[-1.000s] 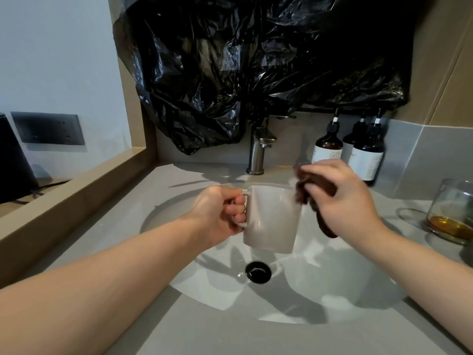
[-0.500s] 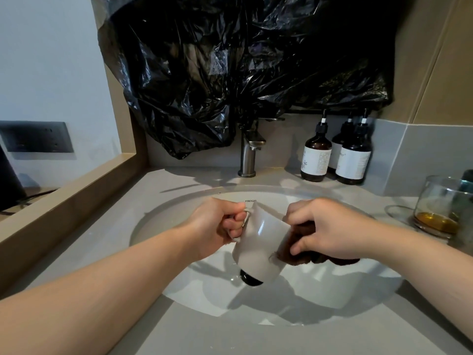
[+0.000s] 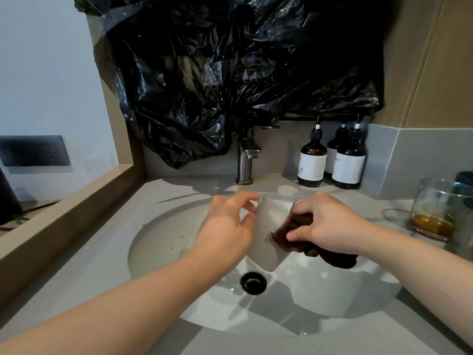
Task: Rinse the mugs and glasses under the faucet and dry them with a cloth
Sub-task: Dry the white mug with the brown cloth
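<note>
Head view: tilted white mug (image 3: pixel 266 243) in left grip (image 3: pixel 227 226), brown cloth (image 3: pixel 332 257) in right grip (image 3: pixel 330 224).

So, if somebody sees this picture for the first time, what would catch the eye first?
First, the big black bag that covers the wall above the faucet. Then the white mug, tilted over the sink: the left hand holds it and the right hand presses a brown cloth on its side. At the far right stands a glass with a little amber liquid.
</note>
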Tool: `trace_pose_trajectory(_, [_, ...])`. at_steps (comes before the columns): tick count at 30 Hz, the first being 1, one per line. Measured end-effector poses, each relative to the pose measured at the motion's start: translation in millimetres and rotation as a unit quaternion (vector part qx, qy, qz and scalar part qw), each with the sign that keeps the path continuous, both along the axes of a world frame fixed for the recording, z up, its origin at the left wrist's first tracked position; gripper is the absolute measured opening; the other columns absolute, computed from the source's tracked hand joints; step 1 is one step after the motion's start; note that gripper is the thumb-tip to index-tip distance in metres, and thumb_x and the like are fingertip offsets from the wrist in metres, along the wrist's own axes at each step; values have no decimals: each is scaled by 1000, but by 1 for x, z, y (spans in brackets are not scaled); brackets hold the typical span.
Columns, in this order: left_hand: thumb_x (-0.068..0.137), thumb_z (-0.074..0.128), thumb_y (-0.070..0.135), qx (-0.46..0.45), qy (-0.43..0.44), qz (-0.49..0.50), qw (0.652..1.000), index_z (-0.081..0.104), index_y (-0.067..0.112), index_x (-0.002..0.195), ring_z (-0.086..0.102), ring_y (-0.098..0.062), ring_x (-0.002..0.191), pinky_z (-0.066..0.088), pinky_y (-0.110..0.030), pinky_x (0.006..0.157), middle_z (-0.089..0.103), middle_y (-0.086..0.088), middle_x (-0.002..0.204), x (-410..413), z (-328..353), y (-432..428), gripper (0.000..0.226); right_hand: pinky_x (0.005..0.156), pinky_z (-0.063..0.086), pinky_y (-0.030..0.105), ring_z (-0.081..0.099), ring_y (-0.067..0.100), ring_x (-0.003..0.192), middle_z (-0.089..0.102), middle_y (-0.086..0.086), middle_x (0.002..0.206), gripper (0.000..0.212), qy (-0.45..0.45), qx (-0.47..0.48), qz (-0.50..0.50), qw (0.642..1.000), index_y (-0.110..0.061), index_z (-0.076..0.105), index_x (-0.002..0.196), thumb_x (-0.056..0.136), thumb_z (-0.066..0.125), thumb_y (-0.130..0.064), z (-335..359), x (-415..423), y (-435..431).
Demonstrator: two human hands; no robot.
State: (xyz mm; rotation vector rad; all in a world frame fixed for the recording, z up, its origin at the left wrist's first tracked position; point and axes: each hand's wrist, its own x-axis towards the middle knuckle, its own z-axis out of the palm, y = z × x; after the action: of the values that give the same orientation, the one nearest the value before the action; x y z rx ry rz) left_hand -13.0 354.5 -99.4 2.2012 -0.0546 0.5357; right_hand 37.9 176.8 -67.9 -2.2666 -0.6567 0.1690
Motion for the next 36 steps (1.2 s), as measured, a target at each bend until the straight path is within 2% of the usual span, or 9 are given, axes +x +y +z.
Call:
trace_pose_trajectory(3, [98, 36, 45, 62, 40, -10, 997, 36, 47, 138, 39, -11, 129, 32, -27, 108, 38, 6, 140, 3, -7, 0, 40, 46, 54, 30, 65, 24, 51, 62, -2, 60, 34, -21, 3, 6, 1000, -19, 55, 54, 79, 72, -2, 3, -1, -1])
trace_pose_trajectory(7, [96, 27, 58, 56, 128, -68, 988, 7, 51, 146, 30, -15, 139, 28, -25, 103, 30, 8, 153, -1, -6, -4, 55, 45, 49, 23, 64, 17, 52, 56, -15, 56, 37, -42, -25, 44, 998, -21, 55, 51, 77, 74, -5, 5, -8, 1])
trace_pose_trajectory(13, [99, 36, 48, -191, 147, -71, 968, 43, 51, 126, 53, -8, 102, 44, -28, 87, 54, 9, 121, 5, -2, -4, 28, 47, 51, 23, 64, 19, 60, 55, -17, 69, 40, -67, -20, 61, 996, -33, 59, 50, 79, 74, -8, 3, -10, 8])
trace_pose_trajectory(19, [98, 44, 41, -413, 275, -21, 868, 58, 30, 113, 52, -22, 92, 49, -40, 74, 56, -3, 104, 9, -6, 2, 23, 47, 54, 28, 62, 16, 61, 53, -2, 86, 16, -26, 115, 8, 993, -16, 66, 76, 81, 70, 0, -7, -9, 16])
trace_pose_trajectory(22, [94, 49, 45, -467, 304, -14, 830, 58, 20, 114, 55, -31, 97, 51, -50, 79, 57, -12, 109, 14, -11, 6, 33, 51, 50, 16, 59, 5, 74, 53, -5, 92, 17, -149, 130, -54, 979, -18, 68, 82, 82, 66, -1, -5, -5, 11])
trace_pose_trajectory(25, [94, 48, 45, -485, 310, -9, 818, 59, 19, 113, 54, -32, 97, 50, -50, 78, 56, -13, 110, 17, -13, 6, 34, 69, 49, 27, 54, 12, 89, 54, -9, 96, 20, -390, 48, -85, 915, -21, 68, 89, 74, 65, -8, -7, -7, 13])
trace_pose_trajectory(27, [94, 48, 44, -493, 310, -9, 813, 60, 18, 106, 54, -32, 94, 50, -50, 79, 56, -12, 101, 17, -15, 5, 30, 61, 48, 29, 53, 19, 92, 55, -3, 99, 21, -483, -10, -21, 876, -17, 67, 93, 73, 63, -21, -16, -12, 19])
trace_pose_trajectory(31, [95, 46, 43, -497, 317, -1, 808, 62, 17, 107, 58, -34, 102, 50, -47, 78, 62, -14, 104, 15, -15, 8, 33, 50, 39, 25, 49, 21, 88, 57, 0, 106, 39, -527, -135, 78, 835, -17, 64, 99, 72, 48, -40, -30, -20, 25])
trace_pose_trajectory(36, [94, 45, 46, -502, 287, 17, 816, 61, 15, 108, 57, -26, 86, 51, -40, 70, 62, -8, 93, 20, -13, 7, 37, 51, 43, 28, 48, 22, 86, 61, 3, 109, 34, -565, -167, 120, 799, -15, 68, 99, 79, 45, -28, -28, -16, 26])
